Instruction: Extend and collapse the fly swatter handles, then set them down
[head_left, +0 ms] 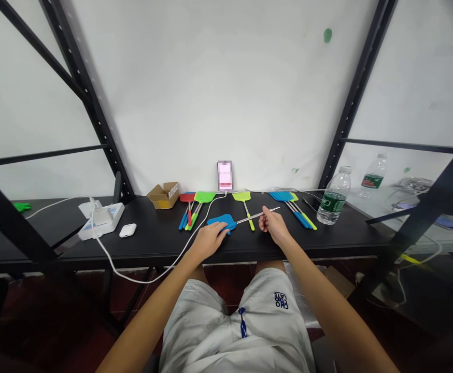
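A blue fly swatter (222,220) is held just above the black tabletop, its head to the left and its thin metal rod slanting up to the right. My left hand (210,239) grips the near edge of the blue head, thumb and fingers closed on it. Pinched in the fingers of my right hand (272,224) is the rod, whose bare metal tip pokes out past them. Between my hands, behind the rod, lies a yellow-green fly swatter (242,197) with its handle toward me. The inner fingers of both hands are partly hidden.
Red and green swatters (204,197) lie in a bunch at left, blue and green ones (282,196) at right. Behind are a small cardboard box (163,197) and a phone (225,176). A water bottle (333,199), power strip (110,218), white earbud case (127,230) and loose cable (141,281) are around.
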`<state>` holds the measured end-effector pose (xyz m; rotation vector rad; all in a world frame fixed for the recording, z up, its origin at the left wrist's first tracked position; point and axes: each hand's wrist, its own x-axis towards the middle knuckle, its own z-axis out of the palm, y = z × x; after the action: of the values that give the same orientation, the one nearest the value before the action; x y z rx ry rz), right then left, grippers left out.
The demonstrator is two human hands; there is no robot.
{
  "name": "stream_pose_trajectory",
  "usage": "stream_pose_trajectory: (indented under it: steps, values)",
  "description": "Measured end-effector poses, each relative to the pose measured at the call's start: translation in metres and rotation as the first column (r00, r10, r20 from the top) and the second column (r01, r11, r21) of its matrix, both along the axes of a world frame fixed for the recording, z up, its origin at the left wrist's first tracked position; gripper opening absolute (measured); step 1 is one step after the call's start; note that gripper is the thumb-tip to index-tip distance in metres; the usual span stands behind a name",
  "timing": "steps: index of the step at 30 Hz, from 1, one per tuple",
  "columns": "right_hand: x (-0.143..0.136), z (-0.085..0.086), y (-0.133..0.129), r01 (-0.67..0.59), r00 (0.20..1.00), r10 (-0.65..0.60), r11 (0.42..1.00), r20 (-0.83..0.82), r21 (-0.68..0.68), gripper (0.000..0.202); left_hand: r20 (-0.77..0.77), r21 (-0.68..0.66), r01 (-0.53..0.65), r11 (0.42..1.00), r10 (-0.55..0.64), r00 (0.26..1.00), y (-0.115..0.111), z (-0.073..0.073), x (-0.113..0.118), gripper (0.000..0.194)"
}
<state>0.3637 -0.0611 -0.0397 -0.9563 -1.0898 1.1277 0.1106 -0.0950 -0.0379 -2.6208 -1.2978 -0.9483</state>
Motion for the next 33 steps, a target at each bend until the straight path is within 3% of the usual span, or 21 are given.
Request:
stream_pose_trajectory:
  steps: [13, 23, 33]
  values:
    - [-0.001, -0.001, -0.001, 0.0, 1.0, -0.002, 0.999, 0.026, 0.051, 0.052, 0.049, -0.03, 0.003, 1.0, -0.002, 0.999, -0.003, 0.003, 0.001, 0.024]
    - [-0.006, 0.0, -0.005, -0.143, 0.984, 0.134, 0.987, 0.121, 0.068, 0.054, 0.03, -0.019, 0.018, 1.0, -0.017, 0.999, -0.004, 0.004, 0.002, 0.025]
    - [-0.045, 0.003, -0.025, -0.25, 0.953, 0.233, 0.966, 0.194, 0.066, 0.053, -0.091, 0.076, 0.02, 0.997, -0.014, 0.996, -0.007, -0.001, 0.006, 0.032]
